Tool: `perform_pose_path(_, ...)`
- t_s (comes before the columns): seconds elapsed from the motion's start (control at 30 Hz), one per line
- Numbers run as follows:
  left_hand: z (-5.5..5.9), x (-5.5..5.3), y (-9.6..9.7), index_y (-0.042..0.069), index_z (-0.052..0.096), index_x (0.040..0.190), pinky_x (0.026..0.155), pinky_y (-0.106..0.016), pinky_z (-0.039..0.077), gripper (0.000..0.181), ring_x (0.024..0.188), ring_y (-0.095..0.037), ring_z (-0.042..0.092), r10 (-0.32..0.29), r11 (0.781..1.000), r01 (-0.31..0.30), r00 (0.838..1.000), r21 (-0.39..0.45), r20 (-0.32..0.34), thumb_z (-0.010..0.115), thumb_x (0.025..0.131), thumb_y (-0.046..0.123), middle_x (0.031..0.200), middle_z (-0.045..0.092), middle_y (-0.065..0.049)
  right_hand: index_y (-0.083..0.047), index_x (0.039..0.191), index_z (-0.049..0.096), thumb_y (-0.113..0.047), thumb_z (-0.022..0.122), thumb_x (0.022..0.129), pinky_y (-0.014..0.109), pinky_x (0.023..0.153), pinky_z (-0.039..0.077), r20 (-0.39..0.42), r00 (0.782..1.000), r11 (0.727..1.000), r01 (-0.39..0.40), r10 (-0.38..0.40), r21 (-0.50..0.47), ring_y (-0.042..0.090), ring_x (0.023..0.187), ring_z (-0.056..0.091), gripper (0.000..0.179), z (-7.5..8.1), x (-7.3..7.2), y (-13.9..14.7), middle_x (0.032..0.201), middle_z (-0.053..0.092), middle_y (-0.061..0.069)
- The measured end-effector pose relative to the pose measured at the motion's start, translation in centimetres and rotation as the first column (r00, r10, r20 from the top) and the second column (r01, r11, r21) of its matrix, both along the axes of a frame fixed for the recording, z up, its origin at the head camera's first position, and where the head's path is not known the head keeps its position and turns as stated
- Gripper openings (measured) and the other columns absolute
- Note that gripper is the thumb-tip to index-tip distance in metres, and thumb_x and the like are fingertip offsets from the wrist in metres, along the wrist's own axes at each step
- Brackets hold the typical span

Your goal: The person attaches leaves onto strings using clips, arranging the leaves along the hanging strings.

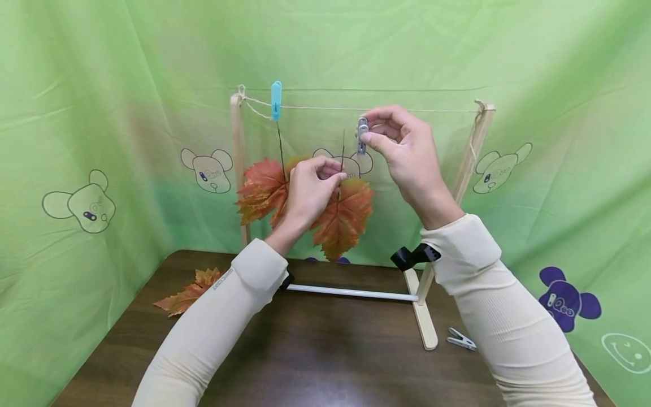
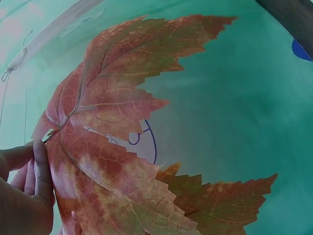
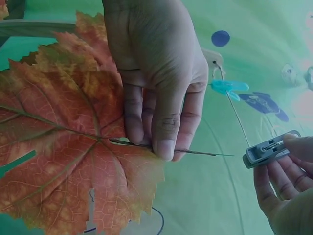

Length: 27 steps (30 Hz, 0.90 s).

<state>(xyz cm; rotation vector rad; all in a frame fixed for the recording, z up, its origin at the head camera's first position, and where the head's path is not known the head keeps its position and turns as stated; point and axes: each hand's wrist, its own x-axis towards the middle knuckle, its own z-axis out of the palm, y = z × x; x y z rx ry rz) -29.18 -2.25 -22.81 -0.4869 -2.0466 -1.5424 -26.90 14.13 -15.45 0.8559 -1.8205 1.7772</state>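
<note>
My left hand (image 1: 314,189) pinches the thin stem of an orange-red artificial maple leaf (image 1: 346,217), its tip pointing up below the string. In the right wrist view the stem (image 3: 195,152) runs out past the thumb. My right hand (image 1: 409,155) holds a grey clothespin (image 1: 362,135) between thumb and fingers, just under the string (image 1: 325,108) and right of the stem tip. To the left, a blue clothespin (image 1: 276,100) sits on the string, and another maple leaf (image 1: 264,189) hangs by its stem beneath it, partly behind my left hand.
The string spans two wooden posts (image 1: 470,152), joined low down by a white bar (image 1: 351,292). On the brown table (image 1: 315,350) lie another maple leaf (image 1: 190,294) at the left and a clothespin (image 1: 461,339) by the right foot. Green printed cloth (image 1: 127,113) hangs behind.
</note>
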Motion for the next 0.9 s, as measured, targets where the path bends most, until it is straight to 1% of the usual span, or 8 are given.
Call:
perform_pose_path(0.2,0.4,-0.2,0.1,-0.002,0.078,0.106,0.07,-0.024,0.061,0.016,0.075,-0.019,0.074,-0.011,1.0,0.011,1.0,0.019,0.007,0.079,0.094,0.008,0.094,0.078,-0.013,-0.003,0.102,0.076,0.011,0.071,0.091,0.021,0.082,0.057,0.013,1.0,0.999,-0.022,0.022,-0.047,0.012,0.085,0.071,0.019,0.6,-0.5,-0.4,0.091,0.077,0.0)
perform_pose_path(0.43,0.9,-0.6,0.4,-0.004,0.078,0.104,0.069,-0.026,0.062,0.013,0.07,-0.017,0.072,-0.036,0.996,0.036,0.999,0.081,-0.001,0.078,0.093,0.003,0.09,0.078,-0.015,-0.002,0.099,0.076,0.012,0.073,0.089,0.022,0.083,0.058,0.02,0.999,0.996,-0.038,0.04,-0.086,0.014,0.085,0.072,0.017,1.3,-0.9,-0.9,0.089,0.077,0.003)
perform_pose_path(0.63,1.2,-0.8,0.5,-0.005,0.078,0.103,0.069,-0.026,0.062,0.013,0.07,-0.016,0.072,-0.046,0.995,0.048,0.999,0.093,-0.016,0.078,0.093,0.003,0.09,0.078,-0.015,-0.002,0.097,0.077,0.014,0.073,0.089,0.022,0.083,0.058,0.023,0.999,0.994,-0.035,0.038,-0.106,0.014,0.084,0.072,0.019,2.1,-1.2,-1.5,0.088,0.076,0.003)
perform_pose_path(0.9,1.2,-0.8,0.4,-0.005,0.078,0.103,0.069,-0.026,0.062,0.012,0.072,-0.016,0.072,-0.054,0.993,0.055,0.998,0.1,-0.011,0.078,0.093,0.003,0.091,0.078,-0.016,-0.003,0.094,0.076,0.015,0.072,0.088,0.024,0.084,0.057,0.016,0.999,0.991,-0.025,0.028,-0.13,0.015,0.084,0.071,0.02,3.2,-1.5,-2.2,0.088,0.076,0.003)
